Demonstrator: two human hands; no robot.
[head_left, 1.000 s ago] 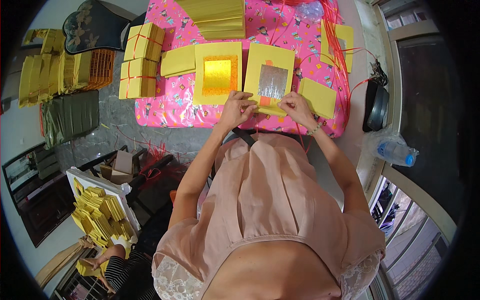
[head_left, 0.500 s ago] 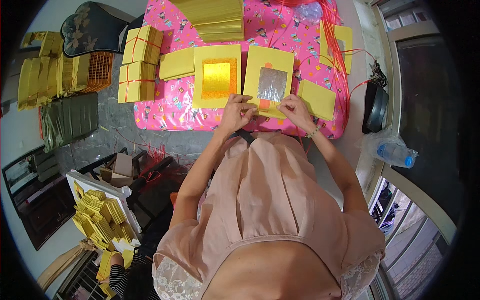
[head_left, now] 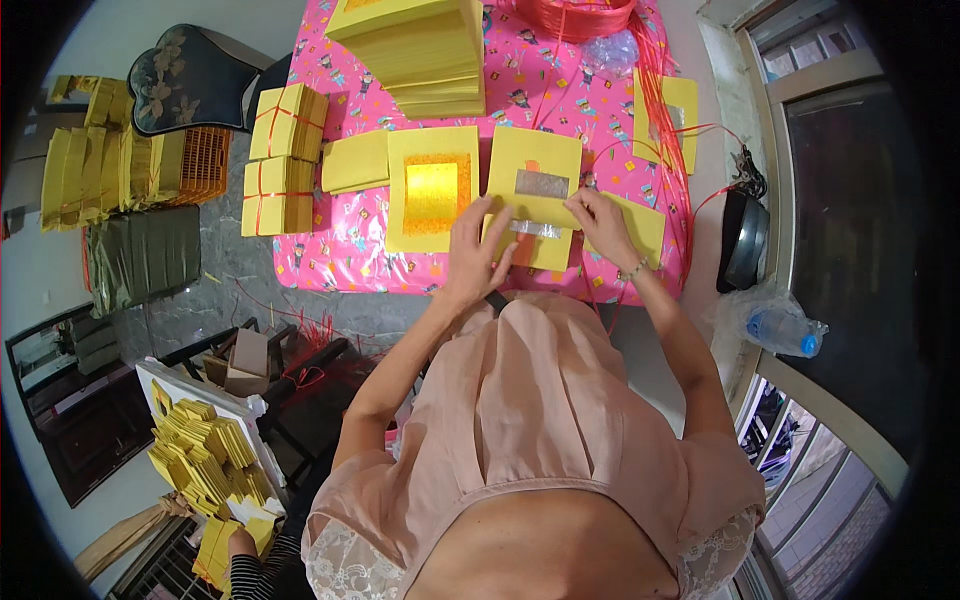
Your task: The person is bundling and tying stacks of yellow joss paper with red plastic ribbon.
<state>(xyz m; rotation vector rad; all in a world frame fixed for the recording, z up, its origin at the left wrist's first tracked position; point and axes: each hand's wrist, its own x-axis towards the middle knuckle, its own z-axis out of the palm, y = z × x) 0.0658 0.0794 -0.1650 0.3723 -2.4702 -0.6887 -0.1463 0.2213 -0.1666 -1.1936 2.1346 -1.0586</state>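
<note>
A stack of yellow paper sheets (head_left: 533, 145) with silver foil patches lies in front of me on the table. The top sheet's near edge is lifted and bent away from me, so a strip of silver foil (head_left: 535, 229) shows on the sheet beneath. My right hand (head_left: 605, 225) pinches that lifted edge at its right corner. At the stack's left side, my left hand (head_left: 472, 255) has its fingers spread, fingertips against the paper. Just left of it lies a yellow sheet with a gold foil square (head_left: 433, 195) on an orange patch.
Folded yellow paper (head_left: 356, 162) and red-tied bundles (head_left: 280, 195) sit left on the pink table cover (head_left: 340, 265). A tall yellow paper stack (head_left: 430, 70) stands farther back. Red plastic string (head_left: 655, 60) hangs along the right. At lower left, another person's hand (head_left: 242, 543) is at yellow paper.
The top sheet's near edge has come up and bent away from me, baring foil below. My left hand's fingers have spread; my right hand still pinches paper. The whole view has shifted slightly.
</note>
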